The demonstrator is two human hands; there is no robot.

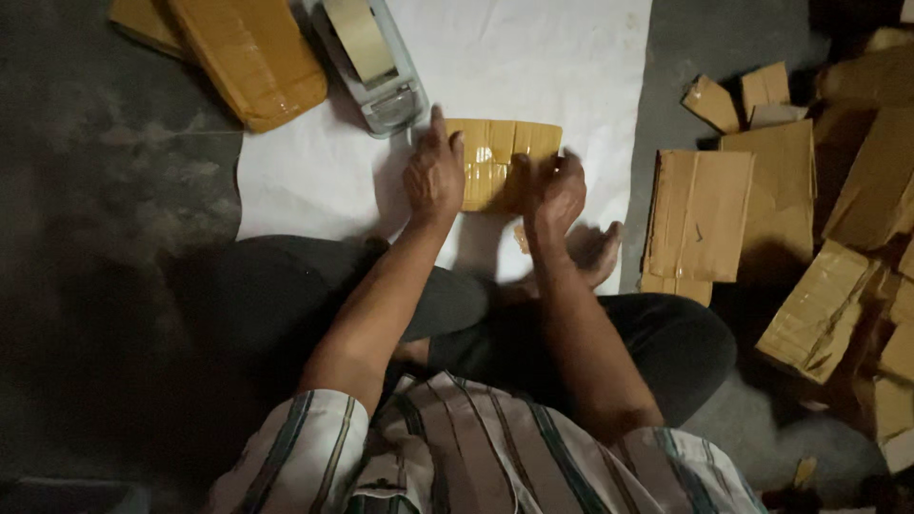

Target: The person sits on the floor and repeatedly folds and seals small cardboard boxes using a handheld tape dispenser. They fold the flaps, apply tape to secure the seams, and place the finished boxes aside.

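We press our left hand (433, 176) flat on the near left edge of the small taped parcel (502, 152), fingers spread and thumb up along its side, while our right hand (555, 190) curls its fingers over the parcel's near right corner, gripping it. The parcel lies on the white sheet (324, 171) spread over the floor, just beyond our crossed legs. To do this well, we judge that the left palm should bear down evenly so the parcel does not slide on the sheet, and the right fingers should smooth the tape from the middle toward the corner, leaving no bubbles or lifted ends. The light is dim, so we cannot tell whether a loose tape end sits under the right fingers.

Just beyond the parcel, to its left, lies the tape dispenser (373, 62), within easy reach. Farther left of the parcel lies a larger wrapped packet (249, 55). Well to the right of the parcel, off the sheet, sits a pile of cardboard boxes (762, 200).
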